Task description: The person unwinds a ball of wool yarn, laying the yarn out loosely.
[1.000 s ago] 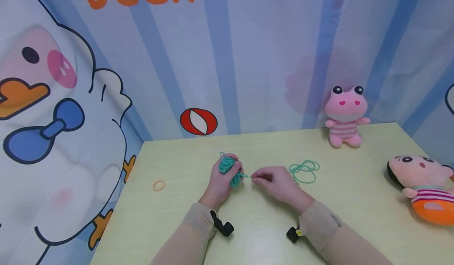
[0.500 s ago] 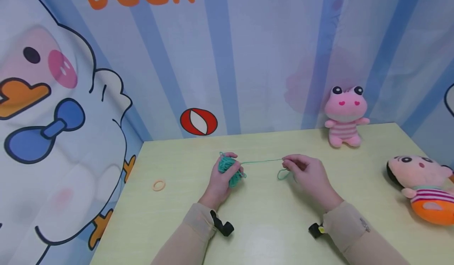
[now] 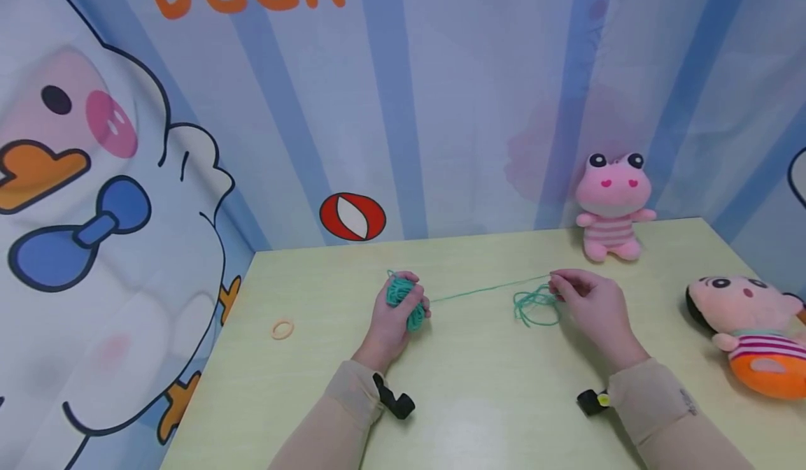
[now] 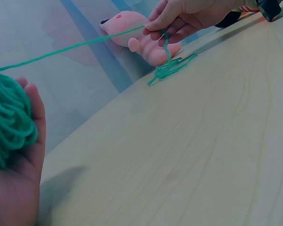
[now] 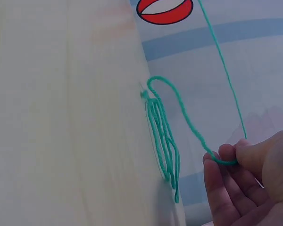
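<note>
Unwinding step, prob.: left hand (image 3: 395,316) is clutching the yarn ball (image 3: 403,298), right hand (image 3: 588,305) is pinching the strand (image 3: 488,289) taut (loose loops (image 3: 535,308) piling underneath). Next: regrip nearer ball.

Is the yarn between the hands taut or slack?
Taut: the strand runs straight from the ball to the right hand.

Pale yellow-green table (image 3: 478,414): loose yarn loops (image 3: 535,305) mid-table, hair tie (image 3: 282,329) far left, two plush toys (pink frog (image 3: 613,205), doll (image 3: 752,330)) right.
</note>
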A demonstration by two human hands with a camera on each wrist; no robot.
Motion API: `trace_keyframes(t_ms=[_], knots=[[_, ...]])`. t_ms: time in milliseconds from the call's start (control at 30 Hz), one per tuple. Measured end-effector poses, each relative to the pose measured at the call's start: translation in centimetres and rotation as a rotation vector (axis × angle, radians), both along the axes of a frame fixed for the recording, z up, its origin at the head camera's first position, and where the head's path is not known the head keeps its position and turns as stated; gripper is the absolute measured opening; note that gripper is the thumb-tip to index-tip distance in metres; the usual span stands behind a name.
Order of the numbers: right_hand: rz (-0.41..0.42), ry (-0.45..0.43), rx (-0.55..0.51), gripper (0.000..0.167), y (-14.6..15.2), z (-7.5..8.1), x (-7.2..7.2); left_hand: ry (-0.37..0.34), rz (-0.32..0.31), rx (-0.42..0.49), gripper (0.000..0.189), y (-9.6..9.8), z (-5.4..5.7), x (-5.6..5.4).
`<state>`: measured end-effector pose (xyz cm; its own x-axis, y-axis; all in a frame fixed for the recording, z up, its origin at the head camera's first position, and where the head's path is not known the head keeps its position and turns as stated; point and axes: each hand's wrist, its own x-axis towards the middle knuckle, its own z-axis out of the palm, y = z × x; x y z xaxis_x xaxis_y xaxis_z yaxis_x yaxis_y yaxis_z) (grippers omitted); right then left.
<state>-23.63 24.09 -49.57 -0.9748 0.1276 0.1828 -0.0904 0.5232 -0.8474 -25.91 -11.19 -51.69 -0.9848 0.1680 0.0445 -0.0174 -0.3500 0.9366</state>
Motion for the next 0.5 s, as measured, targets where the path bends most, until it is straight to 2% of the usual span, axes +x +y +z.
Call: trace_keyframes(t_ms=[267, 500], knots=[[-0.085, -0.051, 0.185, 0.036, 1.3, -0.1, -0.1, -0.015, 0.007, 0.035, 0.015, 0.0, 0.3, 0.0], [-0.092, -0.091, 0.208, 0.039, 1.6, -0.2, 0.0, -0.027, 0.018, 0.027, 0.014, 0.0, 0.3, 0.0]])
